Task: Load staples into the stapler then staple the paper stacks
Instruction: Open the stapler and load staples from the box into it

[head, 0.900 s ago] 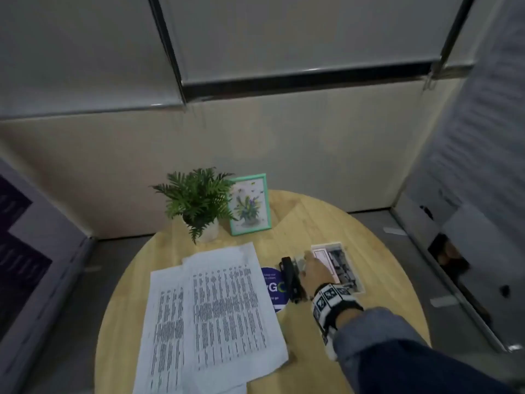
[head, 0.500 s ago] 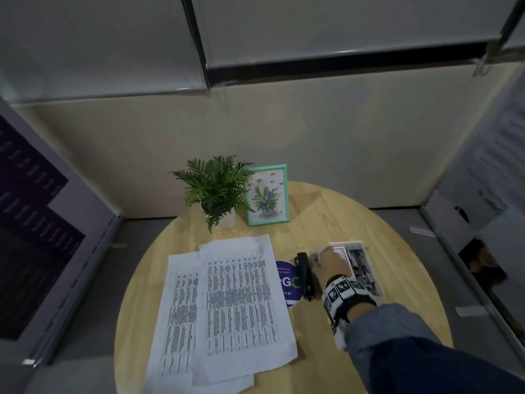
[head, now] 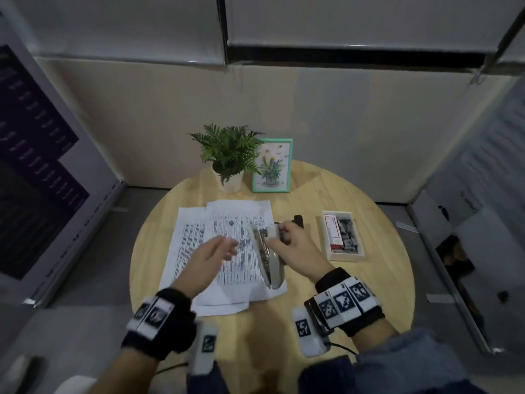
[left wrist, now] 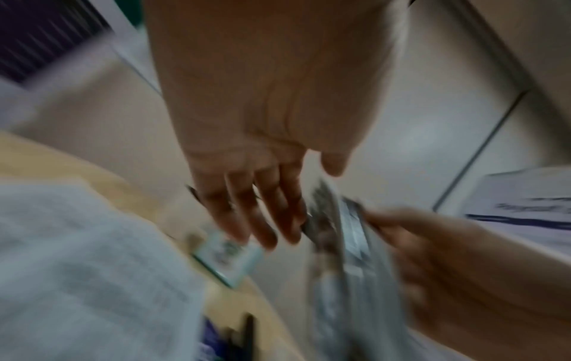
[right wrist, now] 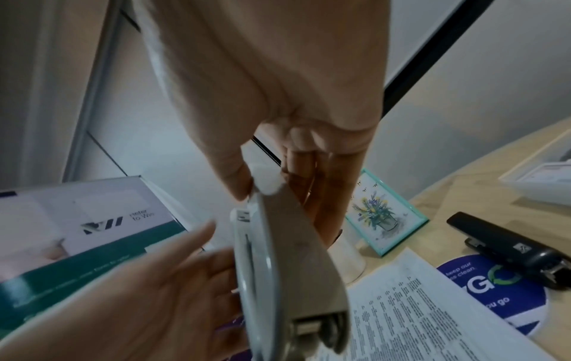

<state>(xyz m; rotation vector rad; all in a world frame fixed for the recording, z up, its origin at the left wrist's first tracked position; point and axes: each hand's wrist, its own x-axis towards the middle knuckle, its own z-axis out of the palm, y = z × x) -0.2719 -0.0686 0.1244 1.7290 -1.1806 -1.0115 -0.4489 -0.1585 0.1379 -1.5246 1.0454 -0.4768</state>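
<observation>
Lifted off the round wooden counter since earlier, a grey metal stapler is gripped by the right hand; the left hand reaches, fingers relaxed. Loading seems unfinished; printed paper stacks are judged unstapled.

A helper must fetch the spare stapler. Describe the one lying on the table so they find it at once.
On the round wooden table, look right of the printed papers. The black stapler lies partly on a blue round sticker; the grey stapler is held in the right hand.
</observation>
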